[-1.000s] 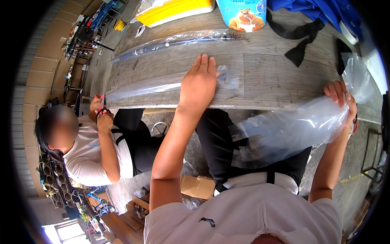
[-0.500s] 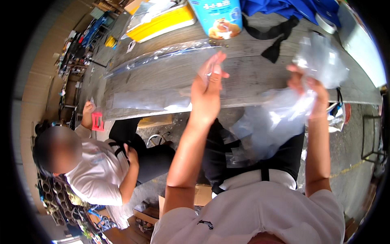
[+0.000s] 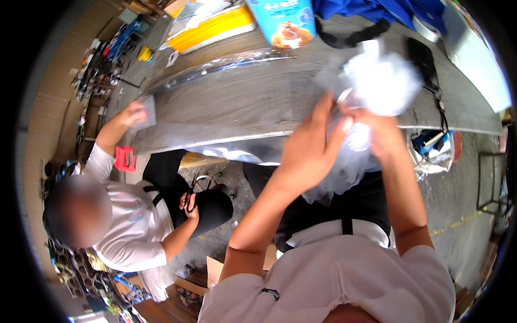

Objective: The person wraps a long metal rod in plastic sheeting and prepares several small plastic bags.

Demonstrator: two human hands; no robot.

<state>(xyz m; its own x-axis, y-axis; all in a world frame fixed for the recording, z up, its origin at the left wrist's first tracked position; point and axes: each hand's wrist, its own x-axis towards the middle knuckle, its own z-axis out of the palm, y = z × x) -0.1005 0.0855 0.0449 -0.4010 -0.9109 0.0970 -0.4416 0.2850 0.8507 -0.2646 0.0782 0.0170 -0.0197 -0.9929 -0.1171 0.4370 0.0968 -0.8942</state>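
A crumpled bunch of clear plastic film or bags (image 3: 383,81), blurred by motion, rises above the table's front edge. My right hand (image 3: 379,129) is closed around its middle, and more of the plastic hangs below toward my lap. Just left of the bunch is my left hand (image 3: 309,153), its thumb and fingers apart, with the fingertips beside or against the plastic. A long clear plastic sheet (image 3: 242,148) droops over the table edge left of that hand. Farther back lies a shiny clear plastic strip (image 3: 215,65).
On the grey wooden table (image 3: 242,102) stand a yellow box (image 3: 212,29) and a blue pouch (image 3: 285,24). A black strap (image 3: 350,37), white tape roll (image 3: 426,29) and black phone-like object (image 3: 423,59) lie farther right. At left a seated co-worker (image 3: 134,220) holds scissors and a small clear bag.
My right hand has brought the plastic bunch leftward, uncovering the black object. My left hand has moved right, up to the bunch. The co-worker's hand with the small bag has moved over the table.
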